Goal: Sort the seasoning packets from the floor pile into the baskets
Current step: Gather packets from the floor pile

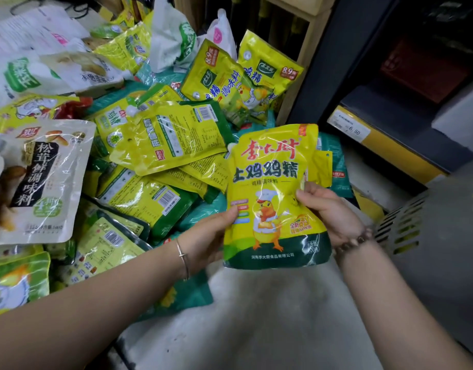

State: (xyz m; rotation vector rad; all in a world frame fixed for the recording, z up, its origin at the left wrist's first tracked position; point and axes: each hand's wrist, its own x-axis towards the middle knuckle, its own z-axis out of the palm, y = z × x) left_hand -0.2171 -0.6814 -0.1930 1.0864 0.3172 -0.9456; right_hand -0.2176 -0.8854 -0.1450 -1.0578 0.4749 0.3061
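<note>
I hold a yellow chicken-seasoning packet (pixel 276 193) with a cartoon chick and a green bottom edge upright in front of me. My left hand (pixel 206 236) grips its left edge, thumb on the front. My right hand (pixel 326 209) pinches its right edge, and a second yellow packet (pixel 323 166) shows just behind. The floor pile (pixel 149 145) of yellow, green and white seasoning packets spreads across the left and centre. A grey slotted basket (pixel 427 225) stands at the right, close to my right wrist.
A large white mushroom-seasoning packet (pixel 40 180) lies at the left of the pile. A dark shelf unit with a yellow price strip (pixel 350 129) rises at the right rear. A wooden shelf post (pixel 304 62) stands behind the pile. Grey floor (pixel 270 316) lies below my arms.
</note>
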